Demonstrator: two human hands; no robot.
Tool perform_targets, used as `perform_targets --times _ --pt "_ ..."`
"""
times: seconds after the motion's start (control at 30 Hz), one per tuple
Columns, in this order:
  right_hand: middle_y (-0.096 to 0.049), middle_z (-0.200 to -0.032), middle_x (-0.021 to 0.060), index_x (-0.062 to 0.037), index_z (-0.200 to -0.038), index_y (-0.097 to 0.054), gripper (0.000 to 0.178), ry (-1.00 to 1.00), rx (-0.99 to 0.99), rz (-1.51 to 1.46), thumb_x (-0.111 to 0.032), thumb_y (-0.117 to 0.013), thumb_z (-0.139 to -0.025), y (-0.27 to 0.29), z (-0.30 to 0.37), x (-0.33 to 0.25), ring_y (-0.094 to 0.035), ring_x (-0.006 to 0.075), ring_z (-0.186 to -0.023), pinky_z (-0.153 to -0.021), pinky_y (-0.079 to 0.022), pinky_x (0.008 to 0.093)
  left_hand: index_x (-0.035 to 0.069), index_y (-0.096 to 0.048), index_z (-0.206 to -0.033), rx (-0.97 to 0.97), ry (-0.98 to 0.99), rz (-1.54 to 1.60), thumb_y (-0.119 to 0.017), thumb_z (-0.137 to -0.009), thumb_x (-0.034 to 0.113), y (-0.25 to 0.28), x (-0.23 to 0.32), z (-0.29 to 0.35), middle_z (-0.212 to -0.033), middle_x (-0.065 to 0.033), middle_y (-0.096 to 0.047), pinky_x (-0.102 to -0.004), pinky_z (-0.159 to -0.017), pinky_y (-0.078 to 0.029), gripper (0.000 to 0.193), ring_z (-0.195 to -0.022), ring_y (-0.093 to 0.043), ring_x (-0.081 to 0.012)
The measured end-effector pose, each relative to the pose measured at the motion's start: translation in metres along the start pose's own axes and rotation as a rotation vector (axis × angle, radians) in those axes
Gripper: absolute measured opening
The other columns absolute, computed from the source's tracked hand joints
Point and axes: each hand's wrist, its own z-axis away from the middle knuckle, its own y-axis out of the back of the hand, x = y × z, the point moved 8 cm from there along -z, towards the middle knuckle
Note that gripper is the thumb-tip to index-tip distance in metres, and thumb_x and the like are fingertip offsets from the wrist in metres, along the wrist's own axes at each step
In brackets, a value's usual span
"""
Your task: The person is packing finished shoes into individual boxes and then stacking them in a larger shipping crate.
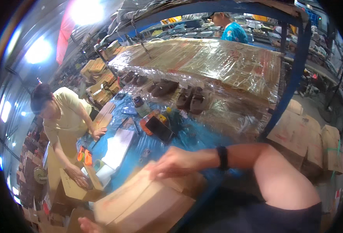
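A brown cardboard box [152, 202] with its top flaps folded over lies tilted in front of me at the table's near edge. My right hand [175, 161], a dark band on its wrist, is at the box's upper edge with fingers bent together over the flap. Motion smears it somewhat. At the bottom edge, part of my left hand [89, 225] shows beside the box's left end, its fingers apart and nothing seen in them. Its palm and wrist are out of sight.
Across the blue-covered table [136, 149] lie a phone [159, 129], a bottle [141, 105], white paper [119, 147] and orange-handled tools [84, 155]. Brown shoes [191, 99] sit under a plastic-wrapped shelf [202, 58]. A co-worker [68, 108] handles an open carton [72, 182] at left; a blue post [292, 83] stands right.
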Motion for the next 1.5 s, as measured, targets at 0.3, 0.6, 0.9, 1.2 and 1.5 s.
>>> perform_targets --times 0.3,0.6,0.9,1.2,1.5 --pt "-0.069 -0.112 0.0144 -0.0091 -0.117 -0.065 0.037 -0.162 0.170 0.220 -0.038 -0.060 -0.096 0.041 -0.029 -0.037 -0.067 0.0315 -0.101 -0.089 -0.053 0.0435 0.004 -0.044 -0.144 0.049 -0.118 0.696 -0.057 -0.097 0.035 0.020 0.028 -0.032 -0.149 -0.0178 -0.044 -0.0489 -0.115 -0.032 0.059 -0.139 -0.040 -0.0299" --pt "-0.071 -0.092 0.0087 -0.0101 -0.107 -0.069 0.025 -0.133 -0.789 0.304 -0.024 -0.063 -0.088 -0.113 0.005 -0.026 -0.069 0.0257 -0.096 -0.091 -0.051 0.0455 0.000 -0.045 -0.140 0.353 0.083 0.954 -0.059 -0.095 0.039 0.087 0.064 0.043 -0.145 -0.0148 -0.046 -0.0458 -0.113 -0.033 0.062 -0.136 -0.042 -0.0245" --pt "-0.058 -0.131 0.0127 -0.0081 -0.123 -0.062 0.036 -0.213 0.154 0.137 -0.007 -0.062 -0.088 -0.005 -0.028 0.027 -0.057 0.0244 -0.120 -0.096 -0.048 0.0380 0.006 -0.043 -0.144 0.469 0.468 -0.257 -0.080 -0.078 0.019 0.088 0.111 0.004 -0.137 -0.0187 -0.057 -0.0500 -0.121 -0.016 0.076 -0.126 -0.052 -0.0379" --pt "-0.055 -0.128 0.0163 -0.0044 -0.136 -0.048 0.057 -0.781 -0.543 -0.649 -0.014 -0.070 -0.083 -0.091 0.014 0.066 -0.053 0.0250 -0.120 -0.101 -0.044 0.0369 0.008 -0.071 -0.098 0.214 -0.011 -0.205 -0.071 -0.081 0.006 0.080 0.153 0.001 -0.110 -0.0078 -0.070 -0.0416 -0.100 -0.046 0.018 -0.111 -0.064 -0.0287" --pt "-0.064 -0.114 0.0145 -0.0067 -0.131 -0.053 0.058 0.052 -0.264 0.094 -0.013 -0.074 -0.077 -0.039 -0.027 -0.030 -0.064 0.0317 -0.108 -0.094 -0.053 0.0387 0.006 -0.037 -0.150 0.092 0.344 0.488 -0.077 -0.082 0.023 0.108 0.155 -0.022 -0.127 -0.0121 -0.061 -0.0359 -0.099 -0.047 0.080 -0.116 -0.060 -0.0214"
